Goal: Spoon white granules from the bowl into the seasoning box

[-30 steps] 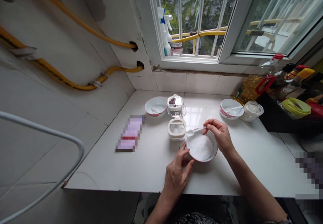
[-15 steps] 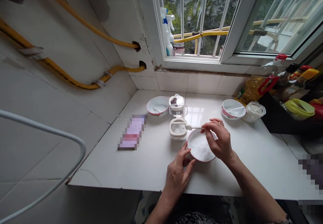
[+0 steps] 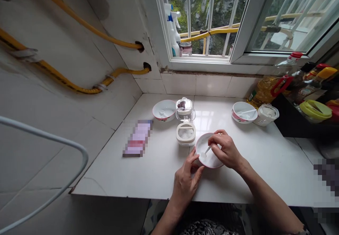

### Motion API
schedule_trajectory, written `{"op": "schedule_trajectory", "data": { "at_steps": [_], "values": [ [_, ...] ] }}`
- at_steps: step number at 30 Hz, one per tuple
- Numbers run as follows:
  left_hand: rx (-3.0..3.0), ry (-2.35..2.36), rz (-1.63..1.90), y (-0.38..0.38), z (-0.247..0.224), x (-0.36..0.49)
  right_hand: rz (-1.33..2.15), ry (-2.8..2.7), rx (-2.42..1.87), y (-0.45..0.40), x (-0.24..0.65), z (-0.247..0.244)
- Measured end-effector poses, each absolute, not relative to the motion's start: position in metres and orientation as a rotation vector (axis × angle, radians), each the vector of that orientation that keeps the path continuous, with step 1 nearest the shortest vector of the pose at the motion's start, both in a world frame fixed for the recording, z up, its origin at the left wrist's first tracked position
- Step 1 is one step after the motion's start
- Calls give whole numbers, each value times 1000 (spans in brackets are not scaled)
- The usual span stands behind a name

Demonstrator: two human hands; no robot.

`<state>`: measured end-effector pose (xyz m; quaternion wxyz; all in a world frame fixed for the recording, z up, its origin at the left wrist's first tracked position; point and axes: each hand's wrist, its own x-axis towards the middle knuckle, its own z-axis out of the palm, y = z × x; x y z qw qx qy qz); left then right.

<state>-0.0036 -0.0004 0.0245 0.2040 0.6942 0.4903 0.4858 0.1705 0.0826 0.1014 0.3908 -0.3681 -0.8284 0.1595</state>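
Observation:
My right hand (image 3: 226, 149) is closed on the handle of a small white spoon (image 3: 208, 150), its bowl down in white granules. These granules (image 3: 211, 160) lie in a pink-rimmed bowl (image 3: 197, 144) on the counter. At that bowl's near left side, my left hand (image 3: 186, 178) grips the rim between fingers and thumb. Just behind and to the left stands a small clear jar (image 3: 185, 134) with a cream collar, its lid tipped back, and white contents inside. Part of the bowl is hidden behind my right hand.
Another bowl (image 3: 164, 114) and a lidded jar with dark contents (image 3: 183, 105) stand at the back left. To the right are a flowered bowl holding a spoon (image 3: 244, 118), a white-filled jar (image 3: 267, 115) and an oil bottle (image 3: 267, 83). A blurred purple item (image 3: 138, 139) lies left.
My right hand has brought the spoon from the open jar's mouth down and into the bowl of granules. My left hand stays on the bowl's rim. The view has shifted slightly.

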Motion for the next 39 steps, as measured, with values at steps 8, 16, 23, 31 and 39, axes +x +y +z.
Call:
{"op": "schedule_trajectory", "data": {
  "at_steps": [8, 16, 23, 31, 39],
  "values": [
    [1948, 1365, 1346, 0, 23, -4, 880, -1607, -1265, 85, 182, 109],
    [1937, 1354, 1360, 0, 22, -4, 1144, -1322, -1235, 91, 182, 109],
    [1945, 1362, 1352, 0, 23, -3, 1185, -1262, -1155, 91, 170, 108],
    [1927, 1346, 1359, 0, 21, -4, 219, -1962, -870, 87, 146, 102],
    [1915, 1342, 1341, -1, 21, -4, 108, -1929, -851, 85, 161, 117]
  ]
}}
